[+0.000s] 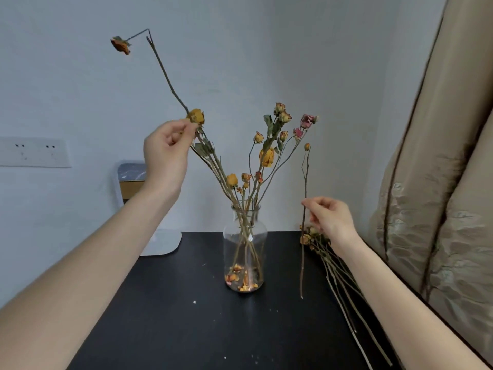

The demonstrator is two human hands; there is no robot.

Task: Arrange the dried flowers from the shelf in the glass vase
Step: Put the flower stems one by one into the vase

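Since dried flowers (pixel 266 156) are light and brittle, stalk is the safe hold: left hand (pixel 169 146) pinches the tall stem (pixel 166 73), right hand (pixel 329 220) pinches a loose stem (pixel 302 263) midway.

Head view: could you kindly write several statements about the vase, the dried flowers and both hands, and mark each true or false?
1. The glass vase stands upright on the black table. True.
2. The glass vase is empty. False: dried flowers stand in it and loose petals lie at its bottom.
3. The right hand pinches a single thin stem, held roughly upright. True.
4. The left hand lies flat on the table. False: it is raised, pinching a leaning stem beside a yellow dried rose.
5. Every flower is in the vase. False: a bundle of dried flowers lies on the table.
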